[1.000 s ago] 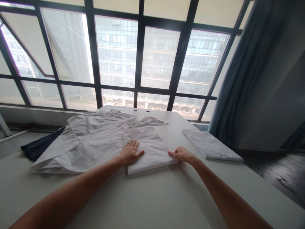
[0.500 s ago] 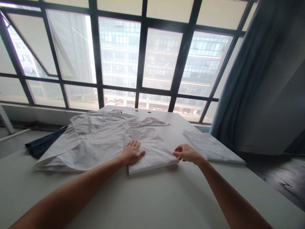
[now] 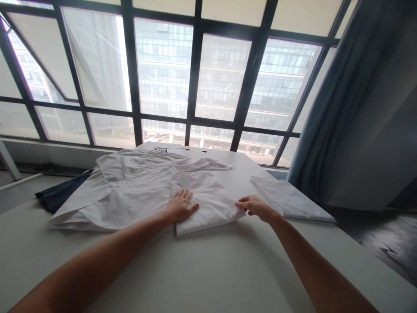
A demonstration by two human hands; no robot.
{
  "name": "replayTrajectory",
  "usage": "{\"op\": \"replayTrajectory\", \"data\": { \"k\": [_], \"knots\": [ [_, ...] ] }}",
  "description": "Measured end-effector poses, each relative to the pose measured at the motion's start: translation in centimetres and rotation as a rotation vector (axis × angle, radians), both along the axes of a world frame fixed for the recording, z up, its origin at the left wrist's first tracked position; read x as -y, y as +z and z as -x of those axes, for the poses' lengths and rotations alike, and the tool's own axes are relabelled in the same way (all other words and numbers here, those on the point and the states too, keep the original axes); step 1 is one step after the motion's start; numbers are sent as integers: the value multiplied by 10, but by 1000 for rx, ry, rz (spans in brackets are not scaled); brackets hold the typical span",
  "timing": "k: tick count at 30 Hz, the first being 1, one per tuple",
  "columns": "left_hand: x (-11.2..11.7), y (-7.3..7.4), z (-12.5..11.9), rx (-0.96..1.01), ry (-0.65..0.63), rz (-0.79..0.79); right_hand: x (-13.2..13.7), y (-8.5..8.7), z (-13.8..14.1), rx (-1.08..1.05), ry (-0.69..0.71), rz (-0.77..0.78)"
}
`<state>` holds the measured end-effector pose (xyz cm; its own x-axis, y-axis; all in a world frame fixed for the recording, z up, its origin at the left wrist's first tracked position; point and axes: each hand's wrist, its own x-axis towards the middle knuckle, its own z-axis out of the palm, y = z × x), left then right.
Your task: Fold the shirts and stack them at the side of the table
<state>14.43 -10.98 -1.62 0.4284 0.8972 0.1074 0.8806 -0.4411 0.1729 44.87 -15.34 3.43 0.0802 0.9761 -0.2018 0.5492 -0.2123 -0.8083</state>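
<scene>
A folded white garment (image 3: 211,195) lies on the white table in front of me. My left hand (image 3: 182,205) rests flat on its left part, fingers spread. At its right edge my right hand (image 3: 254,205) pinches the fabric between thumb and fingertips, and that corner is raised slightly off the tabletop. Left of the folded piece, a larger white garment (image 3: 137,187) is spread out, wrinkled, its near edge lying in layers. The two white pieces meet or overlap near my left hand; I cannot tell whether they are joined.
Another folded white cloth (image 3: 293,202) lies near the right edge of the table (image 3: 202,269). Dark fabric (image 3: 61,191) sticks out from under the spread garment at the left. Behind the table is a large window (image 3: 163,78), with a blue curtain (image 3: 332,108) at right.
My right hand has closed on the right edge of the folded garment and lifted that corner a little. My left hand stays pressed in the same place.
</scene>
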Motion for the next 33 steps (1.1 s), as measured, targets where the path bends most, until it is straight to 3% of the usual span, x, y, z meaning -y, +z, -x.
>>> {"op": "replayTrajectory", "data": {
  "k": [6,13,20,25,28,31,33],
  "knots": [
    [-1,-2,1,27,-9,-6,-3,-4,-7,12,103,22],
    [-3,-3,1,40,-10,0,-10,-11,-17,-168,40,129],
    [-1,0,3,22,-30,7,-14,-16,-24,-199,172,215],
    [1,3,2,-5,-33,6,-11,-19,-21,-234,87,159],
    [1,3,3,-8,-42,11,-11,-20,-18,-117,63,148],
    [5,2,6,2,-99,20,-9,-17,-22,65,151,211],
    [12,3,10,4,-170,38,-8,-14,-25,66,200,242]
  ]
}}
